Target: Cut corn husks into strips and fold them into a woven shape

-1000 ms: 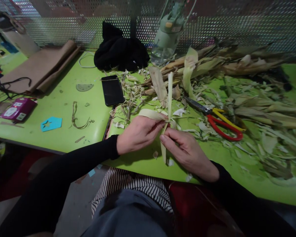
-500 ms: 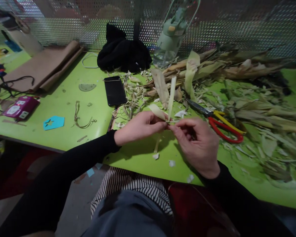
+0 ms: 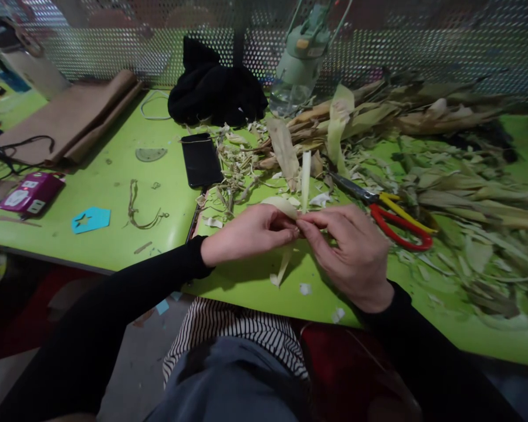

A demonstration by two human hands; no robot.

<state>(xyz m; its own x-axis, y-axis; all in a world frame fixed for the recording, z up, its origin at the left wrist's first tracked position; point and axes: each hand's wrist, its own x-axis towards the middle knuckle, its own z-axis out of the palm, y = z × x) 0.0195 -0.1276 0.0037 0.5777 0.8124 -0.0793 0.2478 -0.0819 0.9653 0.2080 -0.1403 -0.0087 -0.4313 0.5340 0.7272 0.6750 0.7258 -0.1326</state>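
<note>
My left hand [image 3: 246, 233] and my right hand [image 3: 352, 249] meet over the near edge of the green table [image 3: 114, 228], fingertips pinched together on crossed strips of pale corn husk [image 3: 305, 179]. One strip stands up between the hands, another hangs down below them, and a third curls over my left fingers. Both hands are closed on the husk strips.
Red-and-yellow scissors [image 3: 389, 217] lie just right of my hands. A heap of corn husks [image 3: 422, 152] covers the right side. A black phone [image 3: 201, 159], black cloth [image 3: 215, 91], pale green bottle [image 3: 297, 64], brown paper [image 3: 66, 120], magenta packet [image 3: 29, 193] and blue cut-out [image 3: 91, 220] lie left and back.
My right hand has risen from below the crossing and come level with the left, closing onto the strips. The upright strip now stands shorter above the hands.
</note>
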